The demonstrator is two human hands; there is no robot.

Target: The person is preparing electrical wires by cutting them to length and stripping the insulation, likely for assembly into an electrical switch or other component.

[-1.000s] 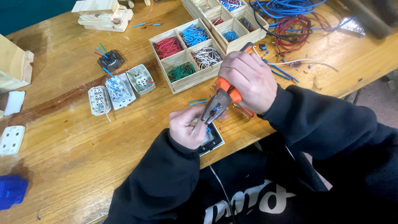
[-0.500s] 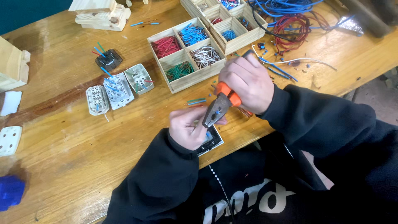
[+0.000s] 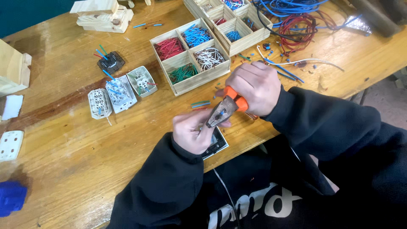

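Pliers, orange-handled, steel nose dull grey: gripped in the right hand, nose angled down and left onto the left hand, at the near edge of the wooden surface.

Wooden tray, four compartments, just beyond the hands: red wire pieces far left, blue wire pieces far right, green wire pieces near left, white and brown pieces near right. Second wooden tray behind it, to the right, with more cut wire in blue and red; the rest too small to tell.

Pliers lie between the two hands, handles inside the right fist, tip touching a short blue bit at the left fingertips. Dark switch plate sits under the left hand, partly hidden.

Right hand: fingers curled tight round the handles, knuckles up, wrist coming in from the right. Left hand: closed loosely, thumb and fingers pinching near the plier tip; what exactly it pinches I cannot tell. Both sleeves black.

White socket modules lie to the left, well apart.
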